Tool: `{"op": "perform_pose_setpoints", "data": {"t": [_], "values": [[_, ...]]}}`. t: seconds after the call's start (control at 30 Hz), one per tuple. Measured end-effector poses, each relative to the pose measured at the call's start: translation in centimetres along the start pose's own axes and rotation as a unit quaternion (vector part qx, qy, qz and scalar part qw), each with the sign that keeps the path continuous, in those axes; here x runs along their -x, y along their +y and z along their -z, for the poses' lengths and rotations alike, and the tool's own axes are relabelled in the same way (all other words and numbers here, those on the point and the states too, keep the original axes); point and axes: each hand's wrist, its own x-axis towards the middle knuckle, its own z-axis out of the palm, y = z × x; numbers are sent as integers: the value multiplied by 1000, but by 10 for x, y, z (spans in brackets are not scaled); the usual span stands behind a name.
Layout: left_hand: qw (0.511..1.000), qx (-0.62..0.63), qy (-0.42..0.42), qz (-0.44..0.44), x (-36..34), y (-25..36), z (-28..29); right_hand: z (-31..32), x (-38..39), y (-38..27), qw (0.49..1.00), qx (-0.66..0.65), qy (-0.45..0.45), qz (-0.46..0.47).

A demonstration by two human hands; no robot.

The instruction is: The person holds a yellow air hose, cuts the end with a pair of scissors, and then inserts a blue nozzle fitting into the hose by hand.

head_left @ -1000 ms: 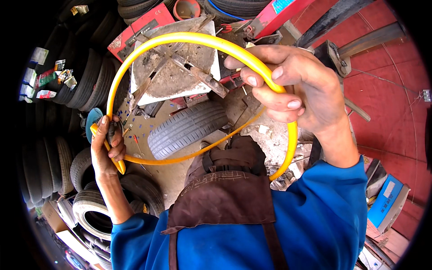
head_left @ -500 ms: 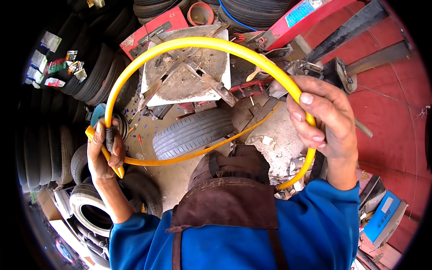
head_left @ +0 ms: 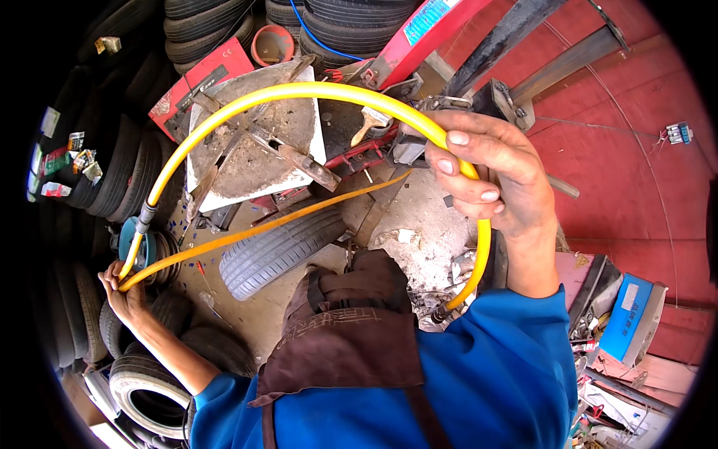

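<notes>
My left hand (head_left: pixel 127 295), low at the left, is closed on a bend of the yellow hose (head_left: pixel 315 91), below a dark fitting (head_left: pixel 144 218) on it. My right hand (head_left: pixel 493 179) grips the same hose at the right, where it arches down to another fitting (head_left: pixel 441 313). The hose's arch passes over a square turntable with metal arms (head_left: pixel 292 120). A second run of hose crosses above a loose tire (head_left: pixel 277 262) lying in front of the machine. A paintbrush (head_left: pixel 370 120) rests beside the turntable.
Stacked tires (head_left: pixel 123 172) crowd the left and back. A red machine column (head_left: pixel 404 56) and dark metal bars (head_left: pixel 553 63) stand at the back right, beside red surfacing (head_left: pixel 621 202). A blue box (head_left: pixel 628 318) lies at the right, a blue round object (head_left: pixel 131 243) at the left, an orange bucket (head_left: pixel 273 45) behind.
My left hand has moved down and leftward along the hose, leaving the dark fitting uncovered and stretching the loop wider. My right hand still grips the hose. The view has shifted slightly.
</notes>
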Motion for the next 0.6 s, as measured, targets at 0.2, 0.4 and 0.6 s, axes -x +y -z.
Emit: {"op": "perform_pose_setpoints", "data": {"t": [0.2, 0.4, 0.6], "values": [[999, 21, 22, -8, -2, -7, -18, 9, 4, -1, 996, 18, 6, 88], [1000, 4, 14, -10, -48, 28, 18, 31, 12, -6, 967, 247, -7, 56], [998, -13, -48, 40, -96, 53, 53, 53, 28, -8, 828, 557, -23, 54]]}}
